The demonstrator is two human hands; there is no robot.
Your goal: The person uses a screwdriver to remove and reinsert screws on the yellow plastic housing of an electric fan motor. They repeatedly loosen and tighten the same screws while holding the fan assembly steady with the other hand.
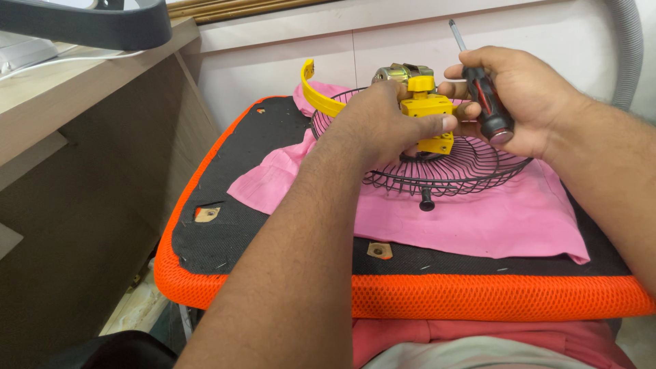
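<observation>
The person's red garment (478, 331) is showing at the bottom edge, nearest the camera. Just beyond it, a seat cushion (287, 137) with a black top and an orange mesh border (478, 295) is serving as the work surface; small torn patches are showing in the black fabric. A pink cloth (492, 219) is lying spread over the cushion.

On the cloth, a black wire fan guard (465, 167) is resting dish-side up. A black knob (427, 202) is sitting on the cloth just in front of the guard's rim.

Above the guard, the left hand (383, 123) is wrapping its grip around a yellow motor assembly (427, 109), with the fingers closing over its side; a metal motor body (400, 72) is protruding at the top. The assembly is being held over the middle of the guard. A yellow curved band (318, 96) is arching up at the guard's far left rim.

The right hand (519, 96) is keeping its grip closed on a screwdriver (486, 102) with a red and black handle, shaft pointing up and away, while its fingertips are touching the yellow assembly.

To the left, a wooden table (82, 137) is standing beside the cushion. Farther back, a white wall (342, 41) and a grey corrugated hose (629, 48) are showing.
</observation>
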